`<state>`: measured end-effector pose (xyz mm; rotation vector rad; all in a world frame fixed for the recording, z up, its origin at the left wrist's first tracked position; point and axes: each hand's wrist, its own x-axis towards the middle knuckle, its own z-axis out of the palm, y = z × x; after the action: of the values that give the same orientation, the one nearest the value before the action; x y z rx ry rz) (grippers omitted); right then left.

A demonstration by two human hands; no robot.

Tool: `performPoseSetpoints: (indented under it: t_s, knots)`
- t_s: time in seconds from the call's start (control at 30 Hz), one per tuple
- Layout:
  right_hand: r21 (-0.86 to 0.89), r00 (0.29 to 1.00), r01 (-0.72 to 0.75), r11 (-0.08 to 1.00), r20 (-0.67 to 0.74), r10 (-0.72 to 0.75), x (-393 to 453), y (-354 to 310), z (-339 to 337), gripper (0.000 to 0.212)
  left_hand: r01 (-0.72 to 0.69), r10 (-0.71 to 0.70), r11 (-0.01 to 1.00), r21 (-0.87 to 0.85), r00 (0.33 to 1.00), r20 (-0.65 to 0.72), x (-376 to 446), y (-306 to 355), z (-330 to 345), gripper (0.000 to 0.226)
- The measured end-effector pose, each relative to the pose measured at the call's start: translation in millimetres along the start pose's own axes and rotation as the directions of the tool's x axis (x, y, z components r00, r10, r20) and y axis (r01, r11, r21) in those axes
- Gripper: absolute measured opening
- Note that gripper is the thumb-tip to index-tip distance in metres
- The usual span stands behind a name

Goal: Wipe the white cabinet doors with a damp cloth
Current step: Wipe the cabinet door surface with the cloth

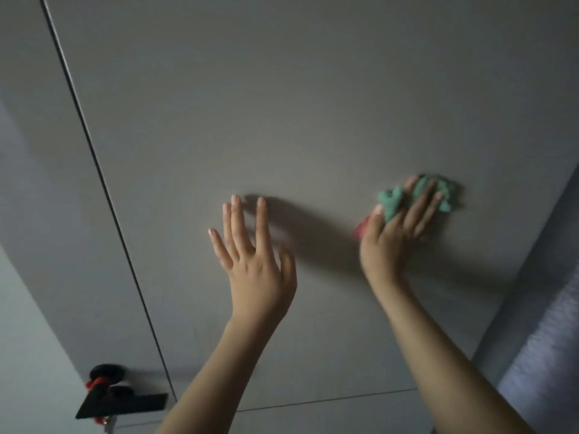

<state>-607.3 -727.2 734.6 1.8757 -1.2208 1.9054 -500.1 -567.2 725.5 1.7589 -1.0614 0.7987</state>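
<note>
A wide white cabinet door (282,104) fills most of the view, dim and greyish in low light. My right hand (398,233) presses a crumpled green cloth (391,203) with a bit of red at its edge flat against the door near its right side. My left hand (253,255) is raised to the left of it, fingers spread, palm toward the door, holding nothing. Whether its fingertips touch the panel is unclear. Both forearms reach up from the bottom of the frame.
A dark vertical gap (103,189) separates this door from a neighbouring panel (37,151) on the left. A black handle (122,402) with a red cord sits at lower left. A horizontal seam (329,399) runs below the door. A lighter wall (548,339) lies to the right.
</note>
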Motion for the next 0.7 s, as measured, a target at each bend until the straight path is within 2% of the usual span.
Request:
performPoseSetpoints:
  t_s: [0.03, 0.07, 0.13, 0.17, 0.2, 0.23, 0.27, 0.33, 0.4, 0.43, 0.47, 0.5, 0.53, 0.57, 0.6, 0.63, 0.67, 0.7]
  knots:
    - [0.008, 0.988, 0.144, 0.99, 0.061, -0.144, -11.9, -4.8, 1.0, 0.059, -0.001, 0.001, 1.0, 0.003, 1.0, -0.002, -0.3, 8.0, 5.0, 0.066]
    - [0.039, 0.936, 0.323, 0.946, 0.137, -0.325, -23.0, -2.7, -0.8, 0.06, -0.002, 0.002, 1.0, 0.011, 1.0, 0.0, -1.0, 18.8, 11.5, 0.065]
    - [0.094, 0.763, 0.598, 0.796, 0.237, -0.601, -28.7, 16.5, -6.0, 0.063, -0.002, 0.002, 1.0, 0.027, 1.0, 0.016, -3.5, 32.8, 22.8, 0.065]
    - [0.08, 0.718, 0.653, 0.753, 0.248, -0.65, -19.2, 32.9, -8.0, 0.064, -0.001, 0.0, 0.999, 0.032, 1.0, 0.022, -5.0, 38.1, 27.8, 0.066]
    - [0.043, 0.734, 0.648, 0.76, 0.231, -0.639, -5.6, 51.9, -9.4, 0.064, 0.005, -0.006, 0.999, 0.037, 1.0, 0.02, -6.3, 44.4, 33.5, 0.066]
    - [0.005, 0.794, 0.586, 0.811, 0.196, -0.575, 10.1, 72.1, -10.8, 0.064, 0.015, -0.016, 0.999, 0.038, 1.0, 0.015, -7.7, 51.3, 39.4, 0.066]
    - [-0.013, 0.864, 0.486, 0.874, 0.157, -0.478, 27.8, 90.4, -11.8, 0.062, 0.029, -0.029, 0.999, 0.039, 1.0, 0.01, -9.0, 56.1, 44.0, 0.066]
    - [-0.003, 0.955, 0.288, 0.958, 0.079, -0.287, 58.3, 116.3, -13.6, 0.06, 0.057, -0.057, 0.997, 0.048, 0.998, 0.002, -12.2, 64.1, 51.9, 0.068]
    - [0.017, 0.993, 0.114, 0.993, -0.014, -0.113, 62.3, 113.0, -8.4, 0.059, 0.075, -0.075, 0.995, 0.064, 0.997, -0.001, -16.1, 71.8, 59.5, 0.068]
    - [0.022, 0.996, 0.073, 0.997, -0.043, -0.072, 54.0, 103.9, -4.7, 0.059, 0.08, -0.08, 0.994, 0.07, 0.997, 0.001, -18.3, 76.5, 63.0, 0.068]
    - [0.036, 0.993, 0.114, 0.993, -0.029, -0.113, 40.9, 93.3, -3.0, 0.058, 0.083, -0.083, 0.994, 0.075, 0.997, 0.0, -20.1, 79.8, 65.8, 0.068]
    - [0.052, 0.972, 0.232, 0.971, 0.02, -0.233, 25.5, 85.3, -2.3, 0.058, 0.084, -0.084, 0.993, 0.083, 0.996, -0.002, -21.0, 82.3, 67.9, 0.068]
    - [0.064, 0.911, 0.394, 0.917, 0.102, -0.399, 10.6, 87.3, -5.3, 0.059, 0.079, -0.079, 0.993, 0.087, 0.997, -0.003, -21.6, 86.3, 70.8, 0.069]
    - [0.081, 0.812, 0.548, 0.832, 0.186, -0.553, 0.6, 96.9, -11.3, 0.062, 0.079, -0.08, 0.993, 0.089, 0.997, -0.002, -22.7, 90.5, 74.0, 0.07]
    - [0.091, 0.714, 0.658, 0.747, 0.239, -0.658, -0.6, 109.6, -14.8, 0.065, 0.086, -0.086, 0.992, 0.092, 0.996, -0.009, -22.7, 89.5, 74.0, 0.071]
    - [0.078, 0.672, 0.701, 0.709, 0.264, -0.692, 8.2, 129.9, -20.0, 0.067, 0.093, -0.092, 0.992, 0.088, 0.996, -0.018, -23.1, 92.9, 76.2, 0.072]
    - [0.04, 0.702, 0.68, 0.732, 0.252, -0.666, 19.6, 147.0, -22.5, 0.065, 0.102, -0.1, 0.991, 0.082, 0.995, -0.027, -22.7, 94.7, 77.4, 0.071]
    - [-0.003, 0.781, 0.6, 0.8, 0.219, -0.585, 31.6, 163.5, -24.9, 0.061, 0.112, -0.11, 0.991, 0.076, 0.994, -0.028, -23.2, 98.0, 78.9, 0.071]
